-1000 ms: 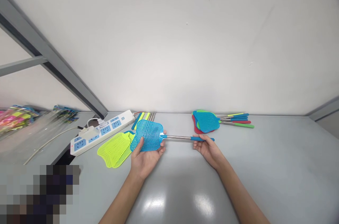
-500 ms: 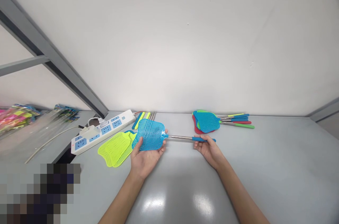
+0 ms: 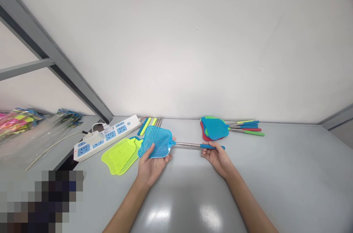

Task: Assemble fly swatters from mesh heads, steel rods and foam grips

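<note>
I hold a blue fly swatter (image 3: 158,141) level above the grey table (image 3: 289,174). My left hand (image 3: 151,165) cups the mesh head from below, thumb on its near edge. My right hand (image 3: 216,156) grips the blue handle at the end of the thin metal rod (image 3: 187,145). Loose yellow mesh heads (image 3: 121,154) lie flat on the table just left of my left hand, with a blue one partly under them.
A stack of assembled swatters (image 3: 217,128) with blue, green and red handles lies at the back right. Loose rods and handles (image 3: 150,122) rest by the wall. A white power strip (image 3: 107,135) with a plugged cable sits at the left, beyond it clear bags of coloured goods (image 3: 19,122).
The swatter head has tilted a little and shifted slightly right in my left hand. Both hands stay where they were, still holding it.
</note>
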### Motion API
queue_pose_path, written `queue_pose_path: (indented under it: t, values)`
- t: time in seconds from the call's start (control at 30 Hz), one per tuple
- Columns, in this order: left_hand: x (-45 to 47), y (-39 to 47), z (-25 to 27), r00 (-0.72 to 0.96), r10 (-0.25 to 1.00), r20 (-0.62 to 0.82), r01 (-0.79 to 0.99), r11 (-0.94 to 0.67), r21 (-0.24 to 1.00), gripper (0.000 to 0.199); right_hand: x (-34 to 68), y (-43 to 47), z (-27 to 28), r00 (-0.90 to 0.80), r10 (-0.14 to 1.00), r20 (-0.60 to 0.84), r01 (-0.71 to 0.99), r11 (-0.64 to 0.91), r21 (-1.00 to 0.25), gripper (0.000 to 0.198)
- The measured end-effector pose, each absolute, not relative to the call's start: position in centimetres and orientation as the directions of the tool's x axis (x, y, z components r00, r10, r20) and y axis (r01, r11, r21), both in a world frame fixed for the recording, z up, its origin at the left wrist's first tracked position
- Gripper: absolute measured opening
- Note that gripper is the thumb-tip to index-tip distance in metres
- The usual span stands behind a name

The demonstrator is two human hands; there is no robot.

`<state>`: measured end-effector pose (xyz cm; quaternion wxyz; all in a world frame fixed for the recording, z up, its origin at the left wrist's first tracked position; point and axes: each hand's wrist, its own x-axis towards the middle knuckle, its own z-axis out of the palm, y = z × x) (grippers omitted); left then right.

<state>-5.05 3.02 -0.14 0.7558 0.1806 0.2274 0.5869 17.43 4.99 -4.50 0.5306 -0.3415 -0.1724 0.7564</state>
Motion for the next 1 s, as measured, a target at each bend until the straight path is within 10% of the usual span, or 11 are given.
queue_pose_path:
  t: [0.47, 0.77, 1.0]
  values:
    - [-7.1, 4.2, -1.8, 0.058, 0.979, -0.196, -0.885, 0.141, 0.444, 0.022, 17.4, 5.0, -4.5, -0.145, 0.933, -0.33, -0.719, -0.328, -0.613, 0.015]
    - [-5.8, 2.8, -1.2, 0.407, 0.909, -0.092, -0.827, 0.409, 0.385, 0.036, 17.3, 4.9, -4.4, -0.14, 0.946, -0.294, -0.704, -0.303, -0.642, 0.015]
    - [-6.8, 3.8, -2.7, 0.347, 0.936, 0.057, -0.867, 0.296, 0.401, 0.055, 17.3, 4.9, -4.6, -0.165, 0.945, -0.284, -0.722, -0.312, -0.618, 0.014]
